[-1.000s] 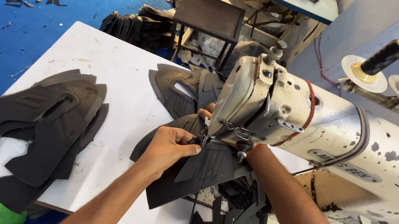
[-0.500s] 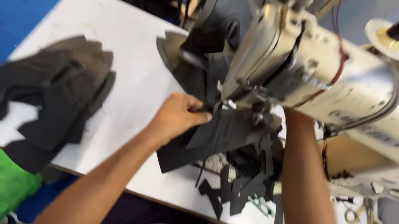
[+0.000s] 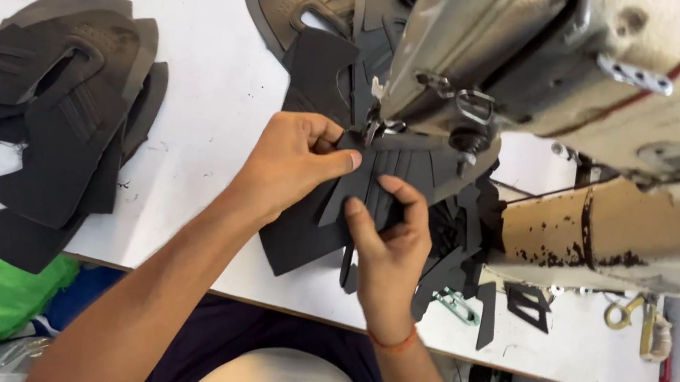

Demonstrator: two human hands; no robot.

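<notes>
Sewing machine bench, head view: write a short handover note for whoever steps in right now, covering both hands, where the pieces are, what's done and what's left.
Left hand: pinching the edge of the dark cut piece lying under the sewing machine head.
Right hand: fingers on the same piece from the near side, pressing it flat.
Pieces: one stack of dark cut pieces at the table's left end, another pile behind the needle area, small offcuts at the right on the white table.
Done: piece is placed at the needle.
Left: whether any seam is sewn cannot be told; both stacks lie untouched.
</notes>
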